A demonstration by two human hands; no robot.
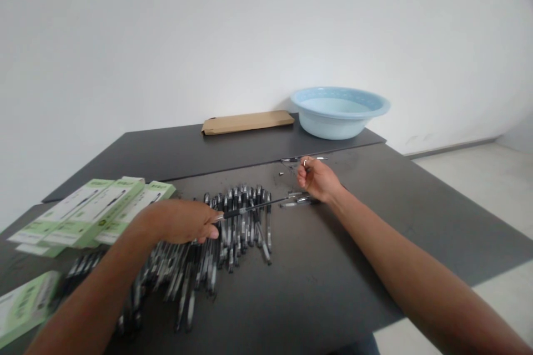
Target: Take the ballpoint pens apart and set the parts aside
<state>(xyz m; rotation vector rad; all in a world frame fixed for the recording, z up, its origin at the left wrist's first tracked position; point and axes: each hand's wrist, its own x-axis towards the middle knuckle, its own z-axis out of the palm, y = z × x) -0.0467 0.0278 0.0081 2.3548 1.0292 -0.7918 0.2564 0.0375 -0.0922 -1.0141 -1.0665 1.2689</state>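
My left hand [187, 222] is closed on a pen [231, 214] with a black grip. A thin dark refill sticks out of its front end and points right. Fingers curled, my right hand [318, 177] pinches a small silvery piece [305, 163], too small to make out fully. Beneath my left hand and around it lie many clear pens [239, 233] with black caps, in a loose row. More pens [297, 201] rest on the table beside my right wrist, partly hidden by it. A small cone-shaped tip [281, 173] lies left of my right hand.
Green and white pen boxes [87, 208] overlap at the left, and another box [27, 305] lies nearer. Across the dark table [312, 283], a flat brown cardboard piece [250, 121] lies beside a light blue basin [335, 125] near the wall. Thin pen parts [291, 160] lie behind my right hand.
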